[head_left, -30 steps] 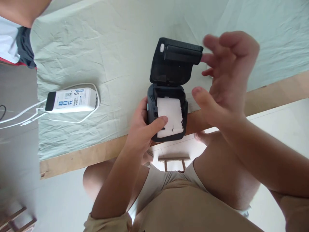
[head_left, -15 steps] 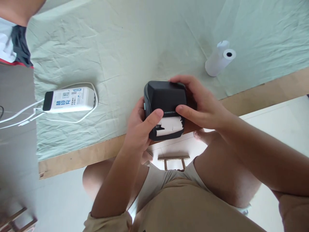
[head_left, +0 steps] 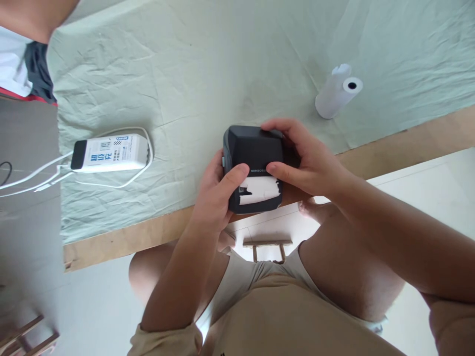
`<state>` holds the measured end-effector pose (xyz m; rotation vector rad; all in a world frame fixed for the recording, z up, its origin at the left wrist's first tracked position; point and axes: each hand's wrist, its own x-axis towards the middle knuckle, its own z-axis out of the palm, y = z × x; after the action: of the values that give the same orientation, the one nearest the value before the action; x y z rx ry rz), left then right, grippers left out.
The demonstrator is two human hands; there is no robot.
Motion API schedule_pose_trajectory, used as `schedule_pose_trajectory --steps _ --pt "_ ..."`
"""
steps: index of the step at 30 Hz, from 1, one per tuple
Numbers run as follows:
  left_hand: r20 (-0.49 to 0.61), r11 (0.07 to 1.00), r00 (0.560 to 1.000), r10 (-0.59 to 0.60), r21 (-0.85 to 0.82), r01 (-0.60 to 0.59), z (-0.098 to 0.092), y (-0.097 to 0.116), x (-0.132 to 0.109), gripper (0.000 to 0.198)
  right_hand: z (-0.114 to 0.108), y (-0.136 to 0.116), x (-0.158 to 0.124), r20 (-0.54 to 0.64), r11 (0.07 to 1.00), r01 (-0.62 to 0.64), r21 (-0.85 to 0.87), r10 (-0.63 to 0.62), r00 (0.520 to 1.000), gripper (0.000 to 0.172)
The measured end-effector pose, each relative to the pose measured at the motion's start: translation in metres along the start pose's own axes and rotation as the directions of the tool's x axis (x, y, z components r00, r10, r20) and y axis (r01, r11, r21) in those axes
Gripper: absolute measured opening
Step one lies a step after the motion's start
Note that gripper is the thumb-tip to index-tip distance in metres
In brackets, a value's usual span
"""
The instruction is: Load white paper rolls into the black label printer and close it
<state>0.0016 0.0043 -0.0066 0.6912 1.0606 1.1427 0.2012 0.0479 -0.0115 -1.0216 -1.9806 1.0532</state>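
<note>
Both my hands hold a black label printer (head_left: 254, 148) by its sides, over the front edge of the table. My left hand (head_left: 218, 190) is closed round its left side, thumb lying on top near the printed lettering. On the other side my right hand (head_left: 300, 155) grips it, with the thumb on the lid and the fingers at the far right corner. A torn strip of white paper (head_left: 260, 190) lies across the printer's front part. The fingertips under the printer are hidden.
A white paper roll (head_left: 334, 96) stands on the green cloth (head_left: 193, 64) at the right. Over on the left is a white power bank (head_left: 113, 153) with white cables. Another person's arm (head_left: 37, 17) shows at top left. The wooden table edge (head_left: 129, 237) runs along the front.
The printer and both hands keep nearly the same place and grip. The whole view has shifted slightly, with the left-hand things now a little farther right.
</note>
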Motion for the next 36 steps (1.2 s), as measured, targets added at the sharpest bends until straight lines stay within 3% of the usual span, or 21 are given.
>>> schedule_pose_trajectory --steps 22,27,36 --pt "0.032 0.998 0.997 0.068 0.002 -0.068 -0.002 -0.006 0.001 0.027 0.001 0.005 -0.001 0.0 1.0 -0.001 0.023 0.001 1.0 0.053" --pt "0.037 0.999 0.998 0.044 -0.02 -0.043 -0.001 -0.005 0.002 0.028 0.003 0.005 0.0 0.016 0.992 -0.023 0.123 0.021 1.0 0.067" --pt "0.028 1.0 1.0 0.013 0.015 -0.014 0.0 -0.001 -0.001 0.037 0.002 0.01 -0.003 0.032 1.0 -0.016 -0.001 0.016 0.999 0.068"
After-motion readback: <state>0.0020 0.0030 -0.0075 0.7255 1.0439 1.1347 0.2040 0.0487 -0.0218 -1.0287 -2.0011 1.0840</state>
